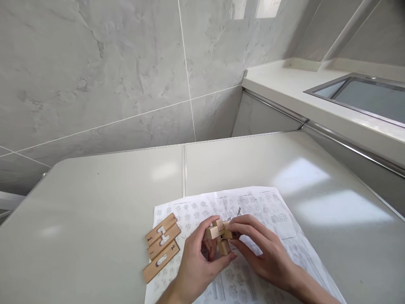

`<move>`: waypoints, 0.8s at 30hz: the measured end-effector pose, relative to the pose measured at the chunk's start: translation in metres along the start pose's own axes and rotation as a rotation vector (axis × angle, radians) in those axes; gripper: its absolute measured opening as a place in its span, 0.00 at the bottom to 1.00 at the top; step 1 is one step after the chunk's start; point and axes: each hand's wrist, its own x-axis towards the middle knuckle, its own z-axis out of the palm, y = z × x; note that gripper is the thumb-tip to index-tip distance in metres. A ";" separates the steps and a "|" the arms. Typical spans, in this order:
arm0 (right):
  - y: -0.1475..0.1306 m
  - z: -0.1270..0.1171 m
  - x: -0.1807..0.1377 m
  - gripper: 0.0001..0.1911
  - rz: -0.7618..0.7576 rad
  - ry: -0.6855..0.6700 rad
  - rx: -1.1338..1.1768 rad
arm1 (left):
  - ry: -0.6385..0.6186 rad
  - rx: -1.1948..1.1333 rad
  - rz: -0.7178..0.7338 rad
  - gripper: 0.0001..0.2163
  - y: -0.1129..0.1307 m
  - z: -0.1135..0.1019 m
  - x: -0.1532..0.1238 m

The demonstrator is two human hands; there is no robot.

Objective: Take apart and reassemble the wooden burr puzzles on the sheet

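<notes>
The wooden block cluster [217, 233] was held above the printed sheet [202, 199], near the middle of the near part of the surface [95, 211]. Its bars crossed at angles, so it had no single long axis: one stubby bar pointed left with its pale end showing, one pointed toward the far side, another ran right, and a lower one slanted toward the near right.

The cluster sat between the two hands. The left hand [198, 261] had its fingers parted by about the cluster's depth, the index finger along the far-left side and the thumb across at the near end of the lower bar. The right hand [268, 251] had its fingers nearly closed about the right-hand bar, the index finger on its far side and the thumb just below it. The fingers hid the inner joints, so it was hard to tell how firmly the bars were locked together.

To the left, three slotted wooden slats [152, 270] lay side by side, partly on the sheet, their long axes running from near left to far right.
</notes>
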 end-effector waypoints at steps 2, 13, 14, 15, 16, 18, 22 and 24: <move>-0.002 -0.001 -0.001 0.20 -0.010 -0.011 0.015 | 0.022 0.035 0.036 0.31 0.002 0.000 0.000; -0.009 -0.005 0.000 0.15 0.039 -0.049 0.129 | -0.037 0.059 0.190 0.28 0.004 -0.002 0.003; -0.008 -0.005 0.000 0.13 0.056 -0.033 0.135 | -0.046 0.040 0.183 0.29 0.005 -0.002 0.002; -0.007 -0.005 0.001 0.12 0.085 -0.006 0.129 | -0.049 0.017 0.169 0.29 0.006 -0.002 0.002; -0.005 -0.004 0.001 0.11 0.123 0.032 0.112 | -0.050 -0.007 0.149 0.30 0.007 -0.002 0.001; -0.001 -0.004 0.002 0.10 0.214 0.103 0.066 | -0.051 -0.054 0.105 0.32 0.008 -0.003 0.000; 0.003 -0.005 0.004 0.09 0.303 -0.058 0.096 | -0.077 -0.103 0.090 0.32 0.006 -0.007 -0.001; 0.001 -0.007 0.003 0.10 0.321 -0.201 0.141 | -0.098 -0.128 0.096 0.33 0.004 -0.008 -0.001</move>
